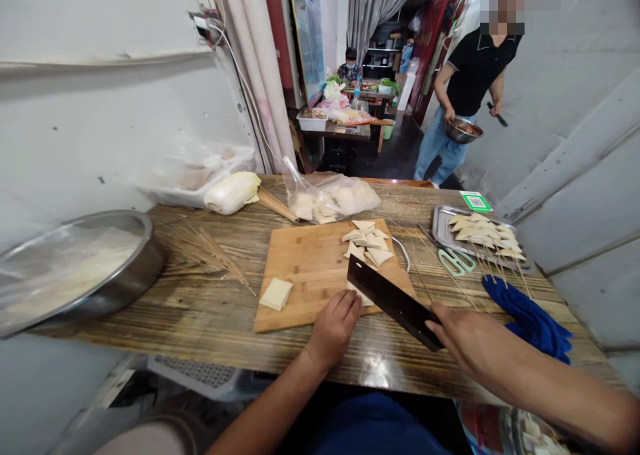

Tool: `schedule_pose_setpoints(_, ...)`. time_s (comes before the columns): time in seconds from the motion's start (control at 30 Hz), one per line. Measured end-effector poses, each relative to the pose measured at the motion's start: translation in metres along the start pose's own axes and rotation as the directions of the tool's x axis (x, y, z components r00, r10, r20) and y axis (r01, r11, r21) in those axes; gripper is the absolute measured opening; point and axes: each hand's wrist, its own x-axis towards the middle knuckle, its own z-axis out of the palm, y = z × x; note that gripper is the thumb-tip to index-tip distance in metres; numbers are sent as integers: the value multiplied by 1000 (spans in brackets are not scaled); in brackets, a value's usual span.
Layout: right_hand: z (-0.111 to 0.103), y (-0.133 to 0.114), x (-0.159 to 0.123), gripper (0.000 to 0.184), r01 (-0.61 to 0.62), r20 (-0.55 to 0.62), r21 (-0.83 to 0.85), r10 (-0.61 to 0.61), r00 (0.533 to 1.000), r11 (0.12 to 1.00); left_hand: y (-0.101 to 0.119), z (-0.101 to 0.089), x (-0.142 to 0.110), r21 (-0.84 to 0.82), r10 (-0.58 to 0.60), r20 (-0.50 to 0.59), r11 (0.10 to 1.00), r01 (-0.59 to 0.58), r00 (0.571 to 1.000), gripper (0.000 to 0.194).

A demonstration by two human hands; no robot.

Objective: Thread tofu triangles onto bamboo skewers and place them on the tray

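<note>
My right hand [463, 338] is closed round the handle of a dark cleaver [390, 301], whose blade slants over the right side of a wooden cutting board [305, 251]. Curled fingers of my left hand [334, 328] press on a pale piece of tofu sheet [361, 295] at the board's near edge, partly hidden by the blade and fingers. A small square stack of tofu sheets [276, 293] lies at the board's left. Several cut tofu triangles [369, 240] are heaped at its far right.
Left are a large metal basin [145, 241], loose skewers [210, 245] and a cabbage [233, 193]. Behind the board lies a plastic bag [350, 195]. Right are scissors [456, 261], a tray [440, 225] of skewered pieces and a blue cloth [530, 318]. A person [480, 68] stands beyond, holding a bowl.
</note>
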Motion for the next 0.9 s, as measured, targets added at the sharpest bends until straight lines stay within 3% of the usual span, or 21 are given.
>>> schedule_pose_setpoints(0.57, -1, -6, 2, 20, -28, 21, 44, 27, 999, 999, 1, 3, 0, 19, 6, -20, 1000, -5, 1000, 26)
schedule_pose_setpoints(0.9, -9, -10, 8, 18, -73, 108, -17, 74, 991, 997, 1, 1, 3, 41, 12, -42, 999, -11, 999, 24)
